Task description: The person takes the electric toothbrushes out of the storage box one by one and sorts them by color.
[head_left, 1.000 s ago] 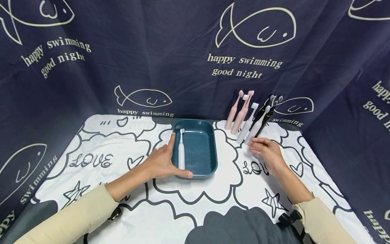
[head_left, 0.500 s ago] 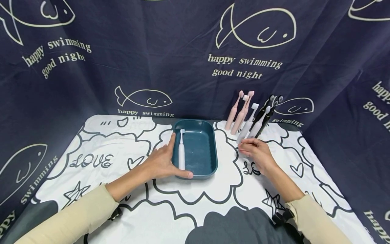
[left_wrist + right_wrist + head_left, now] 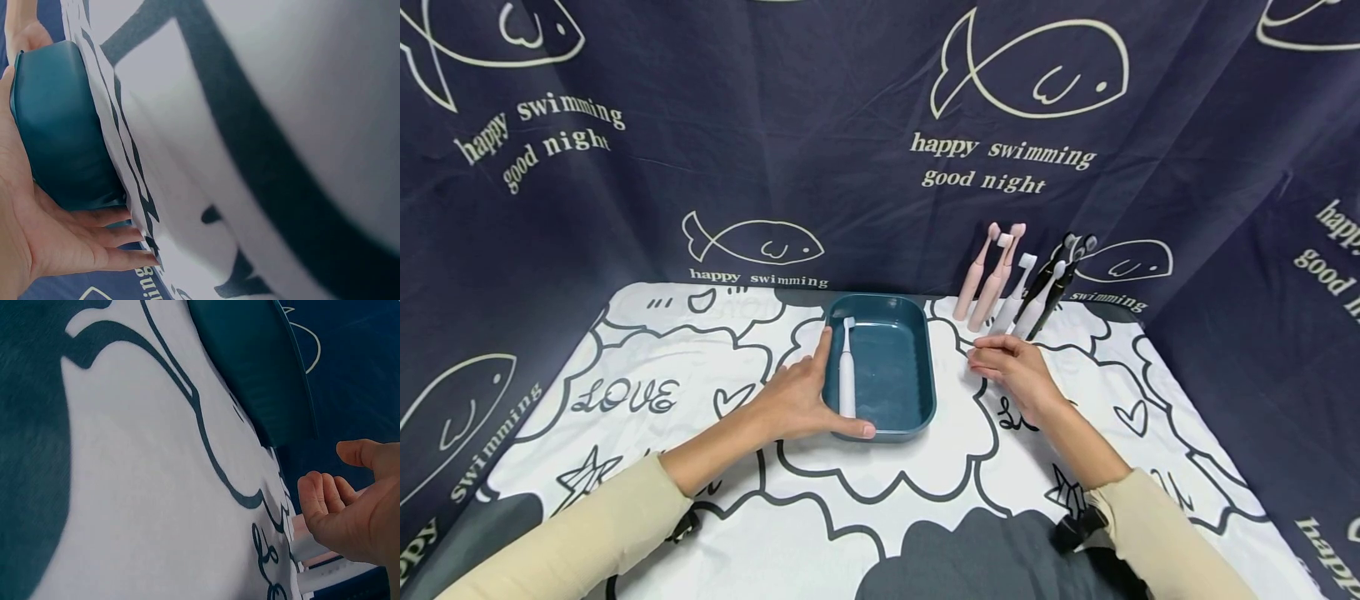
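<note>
My left hand [image 3: 793, 400] lies flat against the left side of the tray [image 3: 898, 421], thumb along the near rim, fingers straight; it steadies the tray and holds nothing. One white brush [image 3: 847, 367] already lies inside, along the tray's left wall, head to the back.

My right hand [image 3: 1011, 367] hovers low over the tabletop [image 3: 647, 467], just in front of the row of brushes leaning on the curtain [image 3: 820, 150]: two pink brushes [image 3: 988, 275], then two white ones [image 3: 1018, 300], then the black ones [image 3: 1060, 271]. My grip is loosely curled and, as far as I can see, has nothing in it; in the right wrist view the fingers [image 3: 325, 500] sit just above the butt ends of the pale handles [image 3: 306, 540], thumb apart.

To do this well, I judge I should pick one handle only, the nearest white one, and pinch it low near its foot. The brushes lean close together, so a sideways nudge could topple the neighbours. Lift it straight up and away from the curtain first. Then lay it beside the brush in the tray, parallel and head to the back, while the left hand keeps the tray from sliding.
</note>
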### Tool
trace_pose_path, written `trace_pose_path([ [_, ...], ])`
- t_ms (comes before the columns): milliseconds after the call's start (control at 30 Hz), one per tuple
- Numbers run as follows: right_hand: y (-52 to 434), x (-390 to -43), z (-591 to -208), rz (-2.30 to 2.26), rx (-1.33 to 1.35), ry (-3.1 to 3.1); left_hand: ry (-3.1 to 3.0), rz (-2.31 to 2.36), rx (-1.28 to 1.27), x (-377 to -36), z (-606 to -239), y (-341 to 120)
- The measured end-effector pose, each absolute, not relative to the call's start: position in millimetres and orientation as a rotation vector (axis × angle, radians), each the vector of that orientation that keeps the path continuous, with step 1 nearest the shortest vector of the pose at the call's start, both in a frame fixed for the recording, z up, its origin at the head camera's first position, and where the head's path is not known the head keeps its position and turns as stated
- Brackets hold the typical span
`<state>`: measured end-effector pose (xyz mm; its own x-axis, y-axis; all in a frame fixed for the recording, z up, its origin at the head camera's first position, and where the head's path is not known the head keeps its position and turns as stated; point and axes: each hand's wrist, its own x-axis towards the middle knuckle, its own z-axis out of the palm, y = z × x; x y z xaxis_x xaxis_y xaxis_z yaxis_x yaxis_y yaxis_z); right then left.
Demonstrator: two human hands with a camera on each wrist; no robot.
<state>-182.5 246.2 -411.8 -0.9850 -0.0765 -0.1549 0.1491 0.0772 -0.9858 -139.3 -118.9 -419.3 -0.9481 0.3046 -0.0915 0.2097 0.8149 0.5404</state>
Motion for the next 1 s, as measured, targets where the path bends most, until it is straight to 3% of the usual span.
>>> trace_pose_path([
  [1000, 209, -187, -398, -2.086, -0.043, 2.095, 2.840, 0.799, 0.425, -140, -419, -118],
])
